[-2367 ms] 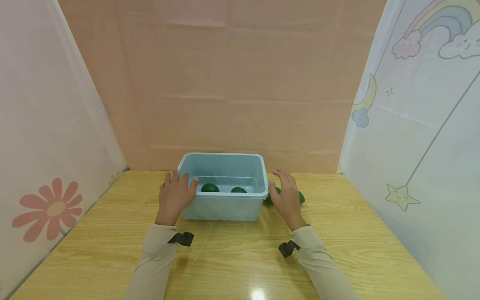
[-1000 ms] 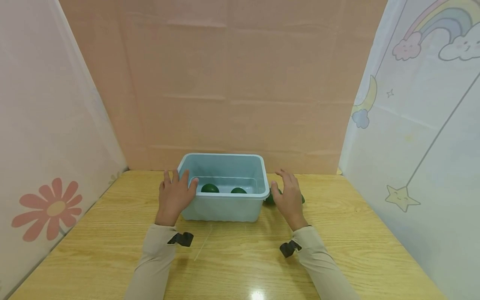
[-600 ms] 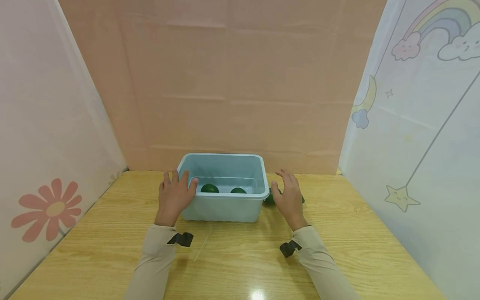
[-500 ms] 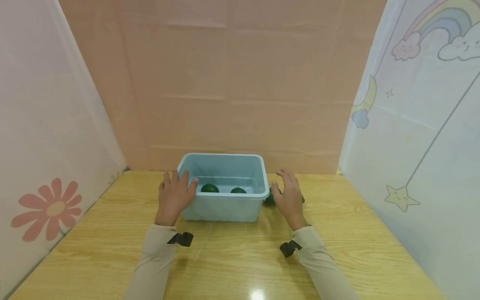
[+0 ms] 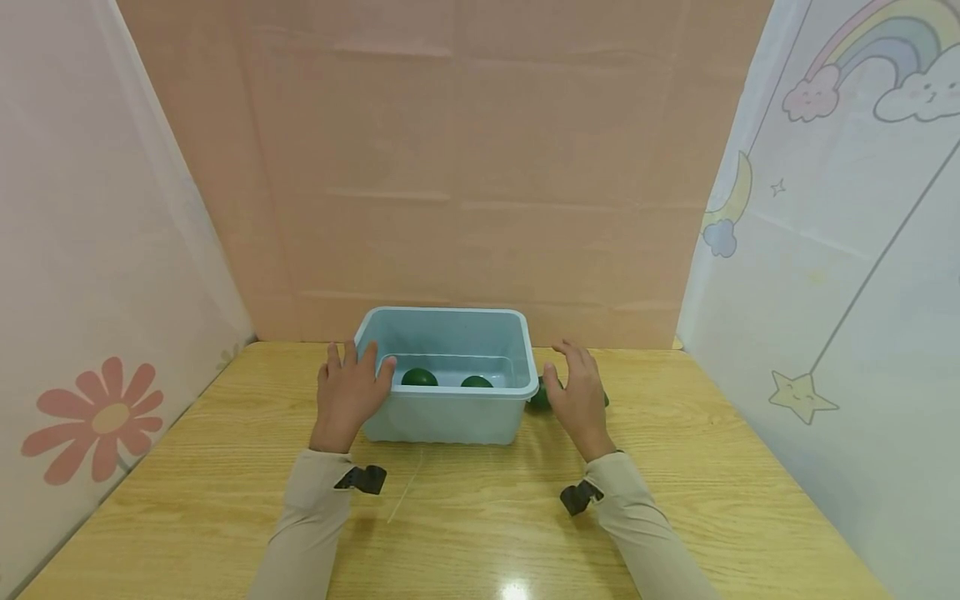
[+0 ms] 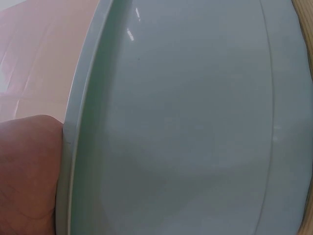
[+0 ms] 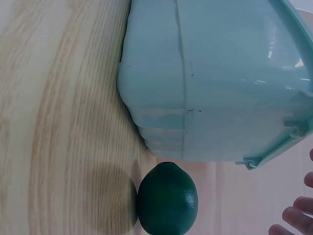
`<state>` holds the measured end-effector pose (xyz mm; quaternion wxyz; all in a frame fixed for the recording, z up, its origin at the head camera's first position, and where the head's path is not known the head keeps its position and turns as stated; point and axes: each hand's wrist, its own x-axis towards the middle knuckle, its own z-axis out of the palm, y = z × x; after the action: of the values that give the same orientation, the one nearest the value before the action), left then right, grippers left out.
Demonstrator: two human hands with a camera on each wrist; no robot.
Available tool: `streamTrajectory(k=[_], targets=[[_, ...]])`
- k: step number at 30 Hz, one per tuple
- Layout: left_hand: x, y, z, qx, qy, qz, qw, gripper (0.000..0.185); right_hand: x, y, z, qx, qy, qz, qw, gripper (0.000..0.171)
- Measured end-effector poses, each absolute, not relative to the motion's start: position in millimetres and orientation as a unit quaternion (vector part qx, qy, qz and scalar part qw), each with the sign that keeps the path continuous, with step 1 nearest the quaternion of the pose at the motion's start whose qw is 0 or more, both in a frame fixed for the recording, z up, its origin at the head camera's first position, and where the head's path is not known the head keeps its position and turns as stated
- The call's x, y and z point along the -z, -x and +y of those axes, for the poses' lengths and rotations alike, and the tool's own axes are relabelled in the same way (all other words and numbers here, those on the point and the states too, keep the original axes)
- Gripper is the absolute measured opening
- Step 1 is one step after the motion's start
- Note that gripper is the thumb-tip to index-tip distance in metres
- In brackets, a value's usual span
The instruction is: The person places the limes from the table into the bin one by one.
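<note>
A light blue plastic bin [image 5: 450, 417] stands on the table. Two dark green limes show in it, a left lime [image 5: 419, 377] and a right lime [image 5: 477, 382], both partly hidden by the front wall. My left hand [image 5: 348, 400] is at the bin's left front corner with fingers spread, right at the rim in the left wrist view. Just right of the bin, my right hand [image 5: 577, 404] hovers with loosely bent fingers and holds nothing. Under and behind it, dark green fruit is partly hidden; the right wrist view shows a lime [image 7: 167, 199] on the table beside the bin.
The wooden table [image 5: 465, 525] extends around the bin. A pinkish-brown backdrop [image 5: 465, 167] rises behind it, with patterned white sheets on both sides. Each wrist carries a small black camera, such as the left wrist camera [image 5: 367, 479].
My right hand has shifted slightly right, away from the bin, since the earliest frame, and has stayed still since. My left hand, the bin and the limes look unmoved.
</note>
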<state>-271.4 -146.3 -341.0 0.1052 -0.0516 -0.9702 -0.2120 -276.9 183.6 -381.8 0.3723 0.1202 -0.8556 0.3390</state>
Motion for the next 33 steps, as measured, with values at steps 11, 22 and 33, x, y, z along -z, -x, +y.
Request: streamTrajectory(k=[11, 22, 33], targets=[[341.9, 272.2, -147.0, 0.209, 0.053, -0.970, 0.110, 0.061, 383.6, 277.7, 184.4, -0.339, -0.115, -0.857, 0.371, 0.031], [341.9, 272.5, -148.5, 0.215, 0.052, -0.969, 0.113, 0.060, 385.2, 280.9, 185.9, -0.333, -0.115, -0.855, 0.380, 0.031], [341.3, 272.8, -147.3, 0.212, 0.049, -0.970, 0.108, 0.061, 386.4, 281.7, 187.4, -0.333, -0.110, -0.859, 0.374, 0.031]])
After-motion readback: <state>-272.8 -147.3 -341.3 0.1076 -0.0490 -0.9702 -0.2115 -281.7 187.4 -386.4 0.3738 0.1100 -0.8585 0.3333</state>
